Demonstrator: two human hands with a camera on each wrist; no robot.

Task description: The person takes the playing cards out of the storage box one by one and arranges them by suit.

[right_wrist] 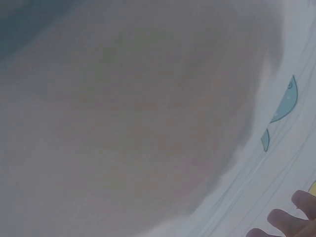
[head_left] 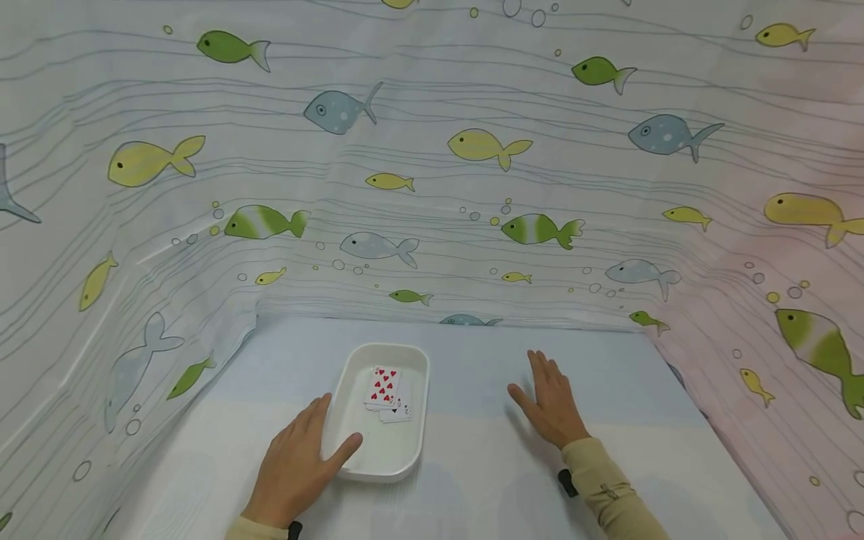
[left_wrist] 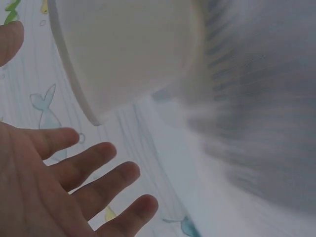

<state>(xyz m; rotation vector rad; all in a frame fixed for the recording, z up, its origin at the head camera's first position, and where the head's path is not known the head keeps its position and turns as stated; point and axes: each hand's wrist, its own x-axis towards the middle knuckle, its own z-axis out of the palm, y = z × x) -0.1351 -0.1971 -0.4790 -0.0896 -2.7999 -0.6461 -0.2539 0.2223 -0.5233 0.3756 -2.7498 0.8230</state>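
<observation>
Playing cards point(head_left: 384, 387) lay overlapped toward far edge of white tray point(head_left: 394, 450), seemingly between handling steps; left hand point(head_left: 295, 461), fingers spread; right hand point(head_left: 552, 409), thumb splayed; pickup would require pinching.

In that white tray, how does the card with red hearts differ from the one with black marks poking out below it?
The hearts card carries many red hearts, while the black-marked card shows dark symbols. The hearts card lies on top with its face uncovered; the black-marked card is partly hidden beneath the pile. Both are white, face up and inside the tray.
</observation>
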